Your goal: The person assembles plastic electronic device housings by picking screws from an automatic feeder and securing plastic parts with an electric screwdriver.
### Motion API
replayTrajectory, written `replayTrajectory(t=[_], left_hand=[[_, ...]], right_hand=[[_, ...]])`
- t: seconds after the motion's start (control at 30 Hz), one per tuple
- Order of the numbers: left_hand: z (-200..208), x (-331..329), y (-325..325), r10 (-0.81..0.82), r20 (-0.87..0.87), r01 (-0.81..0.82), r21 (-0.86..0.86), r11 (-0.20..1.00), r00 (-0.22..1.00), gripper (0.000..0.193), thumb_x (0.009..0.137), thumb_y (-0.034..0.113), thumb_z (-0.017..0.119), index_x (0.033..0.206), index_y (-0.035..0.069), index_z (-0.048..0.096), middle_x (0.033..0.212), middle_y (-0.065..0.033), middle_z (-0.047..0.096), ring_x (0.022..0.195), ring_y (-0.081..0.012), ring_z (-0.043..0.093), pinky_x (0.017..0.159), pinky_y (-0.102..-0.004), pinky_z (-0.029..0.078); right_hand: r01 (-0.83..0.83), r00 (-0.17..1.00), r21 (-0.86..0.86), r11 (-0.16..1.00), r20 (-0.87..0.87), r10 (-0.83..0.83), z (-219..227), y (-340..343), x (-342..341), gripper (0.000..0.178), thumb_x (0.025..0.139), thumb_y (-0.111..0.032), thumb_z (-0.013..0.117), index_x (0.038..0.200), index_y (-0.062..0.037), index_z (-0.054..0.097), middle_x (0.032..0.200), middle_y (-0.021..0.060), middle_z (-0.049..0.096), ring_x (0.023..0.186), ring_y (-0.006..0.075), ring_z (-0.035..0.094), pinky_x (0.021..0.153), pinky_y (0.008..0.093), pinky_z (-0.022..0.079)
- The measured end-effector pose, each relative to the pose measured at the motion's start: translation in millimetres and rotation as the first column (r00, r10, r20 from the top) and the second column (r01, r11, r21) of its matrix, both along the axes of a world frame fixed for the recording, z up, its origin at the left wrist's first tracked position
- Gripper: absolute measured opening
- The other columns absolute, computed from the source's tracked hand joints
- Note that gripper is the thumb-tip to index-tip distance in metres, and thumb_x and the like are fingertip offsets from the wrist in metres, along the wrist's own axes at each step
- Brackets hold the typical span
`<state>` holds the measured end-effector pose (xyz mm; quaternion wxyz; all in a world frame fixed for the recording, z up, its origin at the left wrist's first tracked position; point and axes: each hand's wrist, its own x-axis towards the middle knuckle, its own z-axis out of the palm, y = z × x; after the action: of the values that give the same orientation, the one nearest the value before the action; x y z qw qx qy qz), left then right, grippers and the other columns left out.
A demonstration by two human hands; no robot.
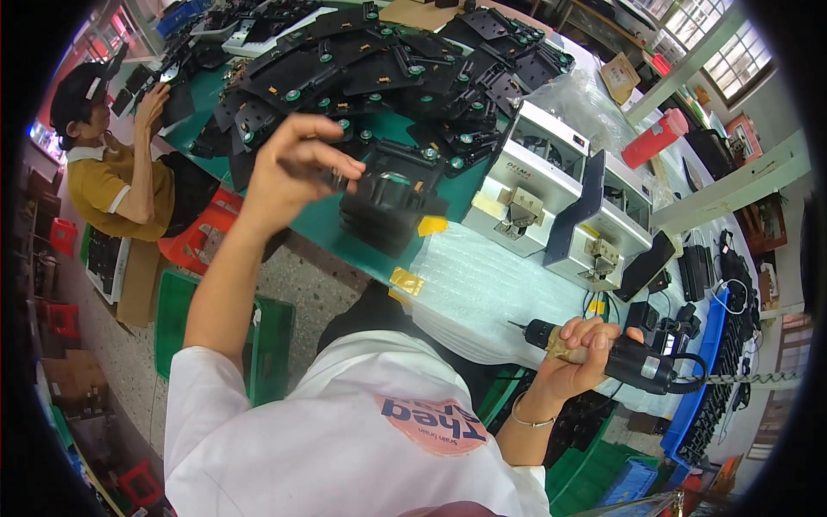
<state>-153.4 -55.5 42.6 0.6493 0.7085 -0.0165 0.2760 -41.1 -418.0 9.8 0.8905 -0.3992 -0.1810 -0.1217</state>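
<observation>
In my right hand (pixel 579 351), the fingers are wrapped round a black electric screwdriver (pixel 642 364), its thin bit pointing left. A coiled cord leaves its back end. My left hand (pixel 293 172) is raised over the left side of the table, with thumb and fingers closed at the left edge of a black plate (pixel 398 179). The plate carries a round greenish fitting and is blurred by motion. It sits at the top of a stack of similar dark plates (pixel 379 226) on the green table mat. Part of the grip is hidden behind my fingers.
A large heap of black plates (pixel 345 65) covers the far table. Two white-and-silver machines (pixel 525 181) stand to the right, near a red bottle (pixel 655 138). White foam sheeting (pixel 482 276) lies before me. A co-worker (pixel 121 172) sits at the left; a blue tray (pixel 698 388) is far right.
</observation>
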Motion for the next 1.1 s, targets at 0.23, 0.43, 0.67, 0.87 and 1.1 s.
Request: replayTrajectory(t=[0.23, 0.43, 0.67, 0.87, 1.1], left_hand=[[43, 85, 18, 0.106, -0.118, -0.009, 0.625, 0.781, 0.987, 0.092, 0.058, 0.047, 0.084, 0.134, 0.015, 0.043, 0.086, -0.0037, 0.061, 0.081, -0.022, 0.062, 0.068, -0.0331, 0.047], [39, 127, -5, 0.301, -0.613, 0.475, 0.773, 0.42, 0.73, 0.11, 0.049, 0.061, 0.082, 0.14, 0.018, 0.036, 0.098, -0.0194, 0.066, 0.097, -0.0362, 0.064, 0.083, -0.0421, 0.05], [12, 140, 0, 0.15, -0.554, 0.521, 0.827, 0.214, 0.818, 0.114, 0.049, 0.073, 0.076, 0.139, 0.012, 0.041, 0.119, -0.0154, 0.059, 0.112, -0.0306, 0.058, 0.092, -0.0385, 0.047], [-10, 134, 7, 0.066, -0.517, 0.488, 0.838, 0.246, 0.854, 0.116, 0.044, 0.07, 0.077, 0.138, 0.01, 0.047, 0.134, -0.0149, 0.047, 0.124, -0.033, 0.042, 0.099, -0.0406, 0.042], [-21, 113, 7, 0.153, -0.313, 0.21, 0.858, 0.469, 0.938, 0.097, 0.064, 0.062, 0.074, 0.142, 0.014, 0.042, 0.142, -0.0145, 0.04, 0.133, -0.032, 0.033, 0.109, -0.0462, 0.023]], right_hand=[[-0.014, 1.0, -0.055, 0.998, -0.008, 0.013, -2, 6, -2, 0.05, 0.084, -0.002, 0.06, 0.127, -0.0115, 0.036, 0.067, 0.0029, 0.046, 0.054, 0.0135, 0.046, 0.051, 0.0286, 0.045], [0.0, 1.0, -0.081, 0.997, -0.001, 0.0, -9, 5, -4, 0.049, 0.084, -0.003, 0.061, 0.126, -0.0097, 0.037, 0.067, 0.0039, 0.047, 0.053, 0.0142, 0.047, 0.05, 0.0297, 0.045], [0.013, 1.0, -0.14, 0.99, -0.017, -0.016, -11, 2, -4, 0.047, 0.085, -0.003, 0.057, 0.127, -0.011, 0.038, 0.068, 0.001, 0.043, 0.056, 0.0112, 0.045, 0.053, 0.027, 0.045], [0.025, 0.999, -0.135, 0.991, -0.021, -0.029, -16, 1, -4, 0.048, 0.083, -0.003, 0.061, 0.124, -0.0088, 0.038, 0.066, 0.0037, 0.047, 0.052, 0.0141, 0.048, 0.049, 0.0294, 0.045], [0.012, 0.999, -0.138, 0.99, -0.037, -0.017, -17, 1, -2, 0.047, 0.083, -0.003, 0.062, 0.123, -0.0094, 0.038, 0.066, 0.0041, 0.048, 0.053, 0.014, 0.048, 0.049, 0.0287, 0.045]])
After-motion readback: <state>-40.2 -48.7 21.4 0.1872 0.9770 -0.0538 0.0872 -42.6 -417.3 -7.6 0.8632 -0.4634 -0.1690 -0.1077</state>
